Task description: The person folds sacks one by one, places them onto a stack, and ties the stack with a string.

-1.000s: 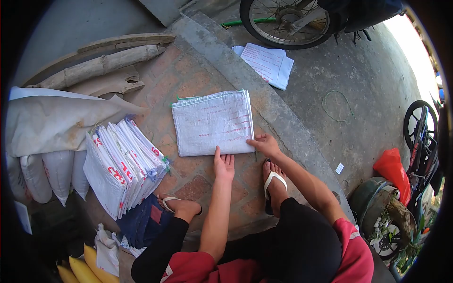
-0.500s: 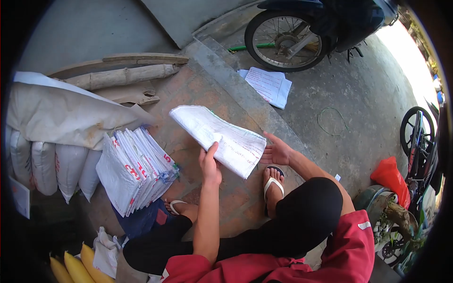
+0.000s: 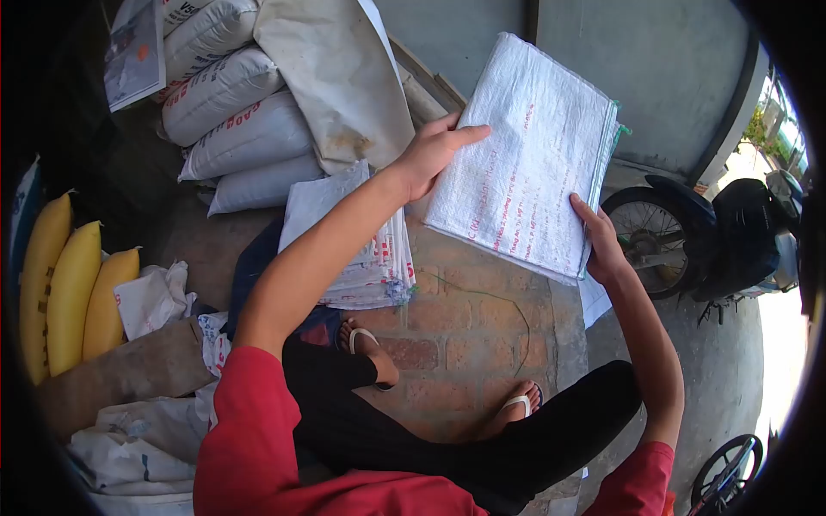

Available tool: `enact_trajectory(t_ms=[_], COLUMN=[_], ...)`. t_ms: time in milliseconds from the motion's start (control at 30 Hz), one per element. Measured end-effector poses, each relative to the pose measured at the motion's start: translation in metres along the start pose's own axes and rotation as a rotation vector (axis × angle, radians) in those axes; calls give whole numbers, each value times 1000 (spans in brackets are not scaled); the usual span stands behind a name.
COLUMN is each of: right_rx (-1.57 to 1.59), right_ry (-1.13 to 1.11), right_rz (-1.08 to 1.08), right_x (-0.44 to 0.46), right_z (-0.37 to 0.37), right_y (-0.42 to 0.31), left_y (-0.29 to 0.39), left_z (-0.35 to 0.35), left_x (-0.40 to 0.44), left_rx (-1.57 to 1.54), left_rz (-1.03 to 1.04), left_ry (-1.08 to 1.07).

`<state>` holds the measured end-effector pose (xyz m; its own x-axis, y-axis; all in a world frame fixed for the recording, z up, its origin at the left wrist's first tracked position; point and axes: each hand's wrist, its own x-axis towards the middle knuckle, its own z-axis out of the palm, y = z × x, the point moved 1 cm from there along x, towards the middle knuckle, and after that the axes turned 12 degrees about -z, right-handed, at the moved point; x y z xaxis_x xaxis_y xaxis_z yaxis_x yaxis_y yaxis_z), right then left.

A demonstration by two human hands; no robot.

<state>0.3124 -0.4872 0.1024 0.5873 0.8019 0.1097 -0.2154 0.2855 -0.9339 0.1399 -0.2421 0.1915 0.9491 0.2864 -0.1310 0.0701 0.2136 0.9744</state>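
A folded white woven sack point(image 3: 525, 163) with red print is held up in front of me between both hands. My left hand point(image 3: 434, 155) grips its left edge, thumb on the printed face and fingers behind. On the lower right edge my right hand point(image 3: 600, 241) is closed the same way, its fingers hidden behind the sack. Green thread hangs from the sack's upper right corner. Below my left forearm stands a stack of folded white sacks point(image 3: 379, 258) with red lettering, partly covered by the arm.
Filled white sacks point(image 3: 249, 133) are piled at the upper left under a stained sheet point(image 3: 335, 77). Yellow filled sacks point(image 3: 70, 284) stand at the far left. A motorbike point(image 3: 731, 232) is parked on the right. Brick floor point(image 3: 456, 327) lies between my feet.
The sack has been raised and turned so its printed face shows upright. My right hand, open beside it before, now grips its edge. My view has swung left.
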Motion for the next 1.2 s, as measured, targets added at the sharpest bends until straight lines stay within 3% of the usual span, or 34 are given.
enact_trajectory(t_ms=[100, 233, 300, 367, 467, 567, 667, 767, 900, 933, 1033, 1067, 1100, 1167, 1200], right_rx=[-74, -212, -266, -242, -240, -623, -776, -670, -639, -663, -629, -774, -839, -1027, -1146], right_ry=[-9, -123, -218, -331, -334, -370, -243, -216, -241, -318, -622, -791, -908, -1063, -1042], right_rz=[-176, -287, -173, -122, 32, 84, -179, -128, -169, -202, -30, -14, 156, 368, 484], right_x=[30, 79, 101, 116, 120, 130, 100, 92, 95, 92, 63, 51, 33, -2, -20], right_z=[72, 163, 199, 230, 259, 252, 249, 249, 241, 235, 192, 163, 135, 48, 2], right_y=[16, 53, 68, 90, 155, 278, 309, 297, 287, 281, 239, 232, 205, 175, 153], left_y=[0, -28, -52, -68, -115, -187, -231, -222, -234, -238, -229, -221, -216, -200, -181], left_z=[-82, -173, -218, -255, -316, -374, -389, -370, -388, -391, -373, -371, -370, -353, -317], left_x=[-38, -94, -119, -148, -174, -192, -197, -194, -187, -187, -190, -185, -183, -176, -171], left_rx=[269, 145, 76, 89, 315, 787, 1135, 1184, 1012, 925, 705, 807, 908, 1208, 1237], left_rz=[154, 178, 243, 164, 88, -228, -475, -523, -444, -446, -475, -496, -519, -59, 119], left_ry=[346, 556, 650, 704, 935, 1010, 1009, 1090, 1090, 1073, 1034, 1116, 1198, 1244, 1147])
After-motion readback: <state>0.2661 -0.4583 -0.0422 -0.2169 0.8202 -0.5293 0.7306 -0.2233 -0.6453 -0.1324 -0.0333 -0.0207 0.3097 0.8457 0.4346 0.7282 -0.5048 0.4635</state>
